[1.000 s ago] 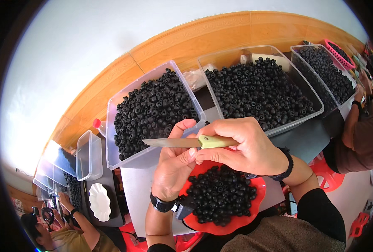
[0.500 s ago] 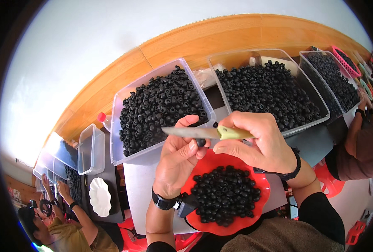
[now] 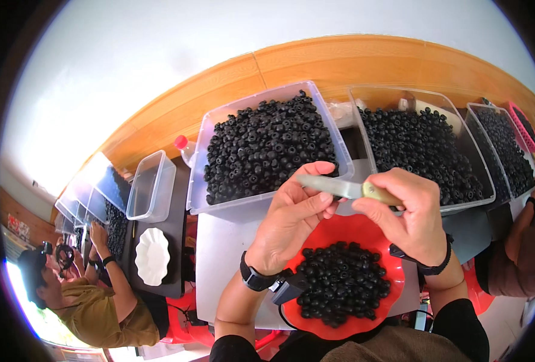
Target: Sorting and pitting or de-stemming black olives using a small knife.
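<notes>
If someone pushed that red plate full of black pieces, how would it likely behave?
The red plate looks shallow and heaped with small black ring-shaped pieces, so a quick shove would probably spill some. It seems to overhang the table's near edge, so it may tip. The rounded pieces would likely roll.

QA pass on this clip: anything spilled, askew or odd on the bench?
Nothing stands out. The black pieces stay inside the clear bins and the red plate; none lie loose on the table. The right hand holds a knife level against the left hand.
</notes>
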Demonstrator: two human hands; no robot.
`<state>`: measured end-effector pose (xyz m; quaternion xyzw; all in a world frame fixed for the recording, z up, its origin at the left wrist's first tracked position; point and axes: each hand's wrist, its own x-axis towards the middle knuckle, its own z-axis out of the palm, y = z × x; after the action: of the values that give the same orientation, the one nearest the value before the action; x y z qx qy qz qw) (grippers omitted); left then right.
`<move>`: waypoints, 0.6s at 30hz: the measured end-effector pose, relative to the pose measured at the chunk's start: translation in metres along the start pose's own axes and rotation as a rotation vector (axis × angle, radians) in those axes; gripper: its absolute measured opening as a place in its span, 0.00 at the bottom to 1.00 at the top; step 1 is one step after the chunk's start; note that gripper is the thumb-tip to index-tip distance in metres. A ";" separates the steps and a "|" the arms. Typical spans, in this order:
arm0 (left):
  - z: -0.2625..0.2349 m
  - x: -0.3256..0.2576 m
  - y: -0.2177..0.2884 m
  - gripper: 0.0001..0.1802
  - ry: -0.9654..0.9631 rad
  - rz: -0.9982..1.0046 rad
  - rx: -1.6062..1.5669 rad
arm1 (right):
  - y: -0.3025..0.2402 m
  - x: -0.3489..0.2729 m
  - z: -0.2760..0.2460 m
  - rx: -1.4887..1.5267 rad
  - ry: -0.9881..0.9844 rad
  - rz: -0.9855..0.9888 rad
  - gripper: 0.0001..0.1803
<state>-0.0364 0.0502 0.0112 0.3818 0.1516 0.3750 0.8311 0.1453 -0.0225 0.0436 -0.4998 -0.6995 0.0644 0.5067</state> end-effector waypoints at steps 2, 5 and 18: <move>0.001 0.000 0.004 0.17 0.060 0.004 0.035 | 0.003 0.000 -0.002 0.046 0.006 0.025 0.12; -0.017 -0.004 0.021 0.10 0.236 0.306 0.188 | 0.002 0.000 -0.005 0.080 -0.008 0.067 0.12; 0.004 -0.023 0.031 0.05 0.275 0.370 0.736 | 0.009 -0.001 -0.013 0.029 -0.075 0.030 0.11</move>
<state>-0.0655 0.0443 0.0368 0.6198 0.3132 0.4860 0.5306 0.1612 -0.0248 0.0439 -0.5001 -0.7096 0.1008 0.4860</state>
